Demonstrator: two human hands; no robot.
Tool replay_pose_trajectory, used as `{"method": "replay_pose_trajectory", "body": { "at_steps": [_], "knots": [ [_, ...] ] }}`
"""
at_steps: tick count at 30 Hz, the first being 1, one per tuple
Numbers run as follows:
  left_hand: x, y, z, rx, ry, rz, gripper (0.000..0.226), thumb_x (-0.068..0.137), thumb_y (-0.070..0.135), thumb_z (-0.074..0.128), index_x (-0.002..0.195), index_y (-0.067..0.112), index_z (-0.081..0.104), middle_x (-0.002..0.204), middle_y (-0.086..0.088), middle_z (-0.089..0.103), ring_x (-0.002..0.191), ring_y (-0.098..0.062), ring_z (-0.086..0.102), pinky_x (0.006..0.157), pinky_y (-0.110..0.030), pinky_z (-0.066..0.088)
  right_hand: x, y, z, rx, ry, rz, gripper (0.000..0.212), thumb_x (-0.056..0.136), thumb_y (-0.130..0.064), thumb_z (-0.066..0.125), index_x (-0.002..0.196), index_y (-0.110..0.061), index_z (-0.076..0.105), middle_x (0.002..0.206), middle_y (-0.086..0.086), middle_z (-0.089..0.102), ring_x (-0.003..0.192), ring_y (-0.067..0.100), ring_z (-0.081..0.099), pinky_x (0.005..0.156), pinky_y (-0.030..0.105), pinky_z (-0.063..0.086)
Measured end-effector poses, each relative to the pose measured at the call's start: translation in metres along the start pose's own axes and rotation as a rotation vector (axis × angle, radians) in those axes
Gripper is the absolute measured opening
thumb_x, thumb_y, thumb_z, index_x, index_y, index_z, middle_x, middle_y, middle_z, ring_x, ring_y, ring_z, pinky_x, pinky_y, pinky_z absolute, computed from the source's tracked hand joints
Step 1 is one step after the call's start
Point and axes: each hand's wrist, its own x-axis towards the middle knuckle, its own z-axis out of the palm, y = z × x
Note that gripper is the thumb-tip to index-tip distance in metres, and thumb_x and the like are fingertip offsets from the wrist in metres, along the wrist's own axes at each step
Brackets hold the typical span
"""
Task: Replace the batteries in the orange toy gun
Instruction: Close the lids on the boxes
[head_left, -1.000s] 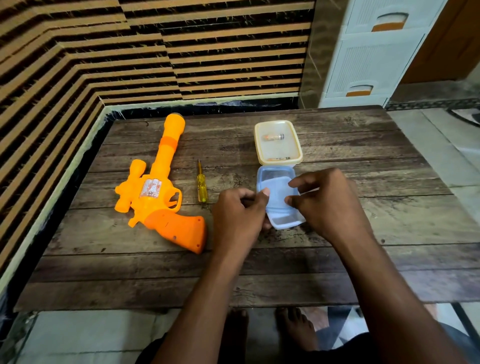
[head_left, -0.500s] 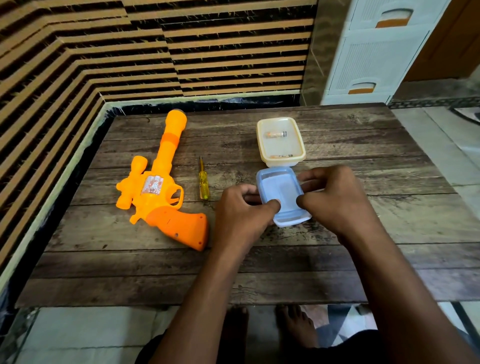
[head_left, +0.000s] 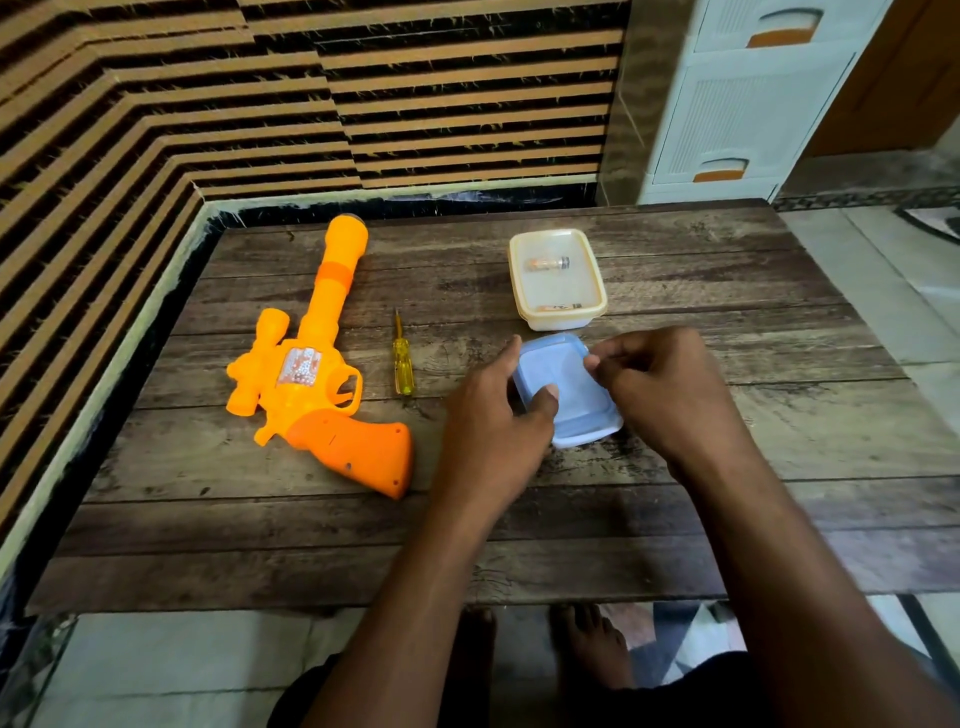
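Head view: your left hand (head_left: 493, 415) grips the near left side of the blue box (head_left: 569, 395), thumb on its lid, while your right hand (head_left: 660, 395) pinches the lid's far right corner. The box sits mid-table, just short of the cream box (head_left: 558, 280) holding batteries (head_left: 548, 263). The orange toy gun (head_left: 311, 364) lies well left, barrel toward the wall, the yellow screwdriver (head_left: 402, 358) just beside it. Bare planks of the wooden table (head_left: 779, 441) run right of your hands and along the near edge.
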Motion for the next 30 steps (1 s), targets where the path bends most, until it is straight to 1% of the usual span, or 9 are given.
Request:
{"method": "replay_pose_trajectory", "body": {
  "at_steps": [3, 8, 12, 14, 18, 21, 23, 25, 30],
  "knots": [
    [0.0007, -0.0016, 0.0013, 0.018, 0.003, 0.006, 0.078, 0.08, 0.049, 0.062, 0.153, 0.03, 0.044, 0.141, 0.001, 0.057, 0.113, -0.027, 0.068, 0.087, -0.051, 0.061, 0.001, 0.0013, 0.0006, 0.016, 0.0, -0.023, 0.019, 0.098, -0.025, 0.068, 0.09, -0.014, 0.082, 0.08, 0.003, 0.078, 0.083, 0.024, 0.074, 0.07, 0.037, 0.055],
    [0.0037, -0.0033, -0.0047, -0.044, -0.049, -0.036, 0.067, 0.089, 0.031, 0.07, 0.151, 0.035, 0.045, 0.143, 0.003, 0.054, 0.115, -0.026, 0.066, 0.075, -0.047, 0.065, 0.0028, 0.0035, 0.0005, 0.02, -0.017, 0.004, 0.012, 0.089, -0.017, 0.078, 0.1, -0.016, 0.081, 0.084, 0.002, 0.079, 0.084, 0.021, 0.076, 0.074, 0.041, 0.062],
    [0.0039, -0.0062, -0.0024, -0.038, -0.045, -0.041, 0.083, 0.08, 0.046, 0.066, 0.156, 0.031, 0.035, 0.152, 0.007, 0.052, 0.122, -0.023, 0.064, 0.09, -0.053, 0.059, 0.002, 0.0033, 0.0016, 0.006, -0.026, 0.019, 0.016, 0.086, -0.012, 0.077, 0.101, -0.015, 0.082, 0.085, 0.002, 0.079, 0.087, 0.022, 0.075, 0.078, 0.04, 0.062],
    [0.003, -0.0041, -0.0022, -0.026, -0.049, -0.047, 0.083, 0.082, 0.046, 0.063, 0.157, 0.026, 0.035, 0.15, 0.005, 0.054, 0.121, -0.022, 0.064, 0.091, -0.053, 0.059, 0.0023, 0.0035, 0.0023, 0.035, -0.029, 0.044, 0.014, 0.085, -0.012, 0.076, 0.096, -0.016, 0.082, 0.086, 0.002, 0.079, 0.089, 0.024, 0.076, 0.081, 0.045, 0.063],
    [0.0038, -0.0044, -0.002, -0.026, -0.031, -0.046, 0.061, 0.098, 0.027, 0.062, 0.155, 0.021, 0.04, 0.141, 0.0, 0.061, 0.108, -0.019, 0.069, 0.071, -0.046, 0.065, -0.0002, 0.0016, 0.0018, 0.115, -0.03, 0.072, 0.011, 0.075, -0.014, 0.074, 0.077, -0.023, 0.079, 0.079, 0.0, 0.08, 0.084, 0.023, 0.077, 0.083, 0.053, 0.064],
    [0.0071, -0.0072, -0.0022, 0.039, 0.003, -0.027, 0.062, 0.093, 0.033, 0.062, 0.152, 0.02, 0.045, 0.139, -0.002, 0.063, 0.115, -0.021, 0.066, 0.083, -0.049, 0.063, -0.0001, 0.0009, 0.002, 0.137, -0.026, 0.073, 0.013, 0.077, -0.013, 0.076, 0.071, -0.025, 0.078, 0.079, 0.0, 0.079, 0.083, 0.023, 0.077, 0.083, 0.054, 0.064],
    [0.0087, -0.0075, -0.0038, 0.087, 0.023, -0.015, 0.054, 0.097, 0.028, 0.063, 0.149, 0.018, 0.05, 0.136, -0.003, 0.064, 0.118, -0.02, 0.064, 0.092, -0.048, 0.059, 0.0015, 0.002, 0.0025, 0.146, -0.016, 0.084, 0.023, 0.08, -0.011, 0.078, 0.064, -0.027, 0.075, 0.077, -0.003, 0.079, 0.083, 0.021, 0.076, 0.083, 0.053, 0.064],
    [0.0088, -0.0087, -0.0042, 0.127, 0.03, -0.007, 0.051, 0.1, 0.026, 0.062, 0.149, 0.017, 0.05, 0.136, -0.004, 0.064, 0.117, -0.021, 0.064, 0.094, -0.047, 0.058, 0.0033, 0.004, 0.0031, 0.157, -0.014, 0.096, 0.027, 0.079, -0.01, 0.082, 0.059, -0.027, 0.075, 0.073, -0.007, 0.078, 0.08, 0.018, 0.076, 0.084, 0.053, 0.064],
    [0.0055, -0.0034, -0.0008, 0.23, 0.051, 0.095, 0.053, 0.101, 0.028, 0.06, 0.15, 0.011, 0.049, 0.144, -0.007, 0.057, 0.125, -0.026, 0.059, 0.101, -0.049, 0.052, 0.0029, 0.0046, 0.004, 0.165, -0.01, 0.089, 0.016, 0.074, -0.013, 0.083, 0.065, -0.026, 0.079, 0.064, 0.001, 0.075, 0.068, 0.02, 0.072, 0.073, 0.057, 0.062]
  ]
}}
